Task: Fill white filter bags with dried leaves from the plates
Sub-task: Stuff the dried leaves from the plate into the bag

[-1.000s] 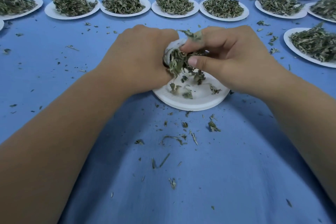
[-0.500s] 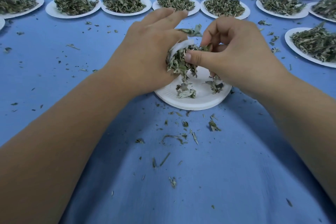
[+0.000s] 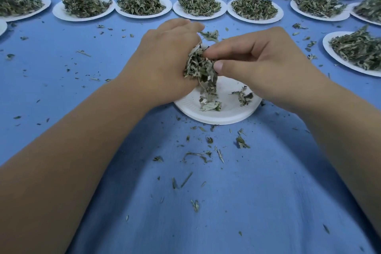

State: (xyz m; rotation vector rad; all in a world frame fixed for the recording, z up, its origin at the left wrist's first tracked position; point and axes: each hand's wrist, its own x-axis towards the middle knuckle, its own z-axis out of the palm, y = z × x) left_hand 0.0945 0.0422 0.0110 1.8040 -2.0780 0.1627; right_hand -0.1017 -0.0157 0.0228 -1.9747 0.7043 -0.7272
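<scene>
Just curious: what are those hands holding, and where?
Left hand grips a clump of dried green leaves from its left side; right hand's fingers pinch its upper right edge. No filter bag clearly shows.

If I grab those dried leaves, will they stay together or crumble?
Probably shed: dried leaves dangle loose between the left hand and right hand, and crumbs litter the blue cloth. Thin and curled, so likely light and brittle.

One wide-angle head camera looks forward and down across the table point(image 3: 226, 212), close above the plate point(image 3: 218, 116), other plates point(image 3: 198, 15) beyond it.
</scene>
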